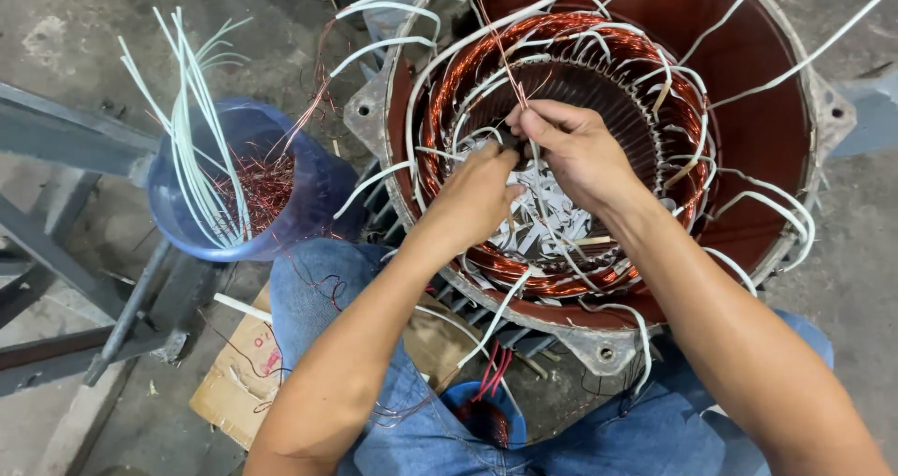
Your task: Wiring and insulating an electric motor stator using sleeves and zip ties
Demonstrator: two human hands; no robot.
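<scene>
Copper windings (486, 74) ring both hands: left hand (475, 195) and right hand (575, 149) pinching one small dark piece (510, 143).

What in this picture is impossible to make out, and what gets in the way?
Head view only:
- What the left hand and right hand pinch: fingers cover it.
- Inside of the motor housing under the hands: hidden by them and white paper strips.
- Motor top: cut off by the edge.
- Blue bucket bottom: covered by copper scraps.

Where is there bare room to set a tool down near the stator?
Bare concrete floor lies beyond the blue bucket and at the far right. Crowded: the stator bore, where the left hand and right hand work among copper windings.
</scene>
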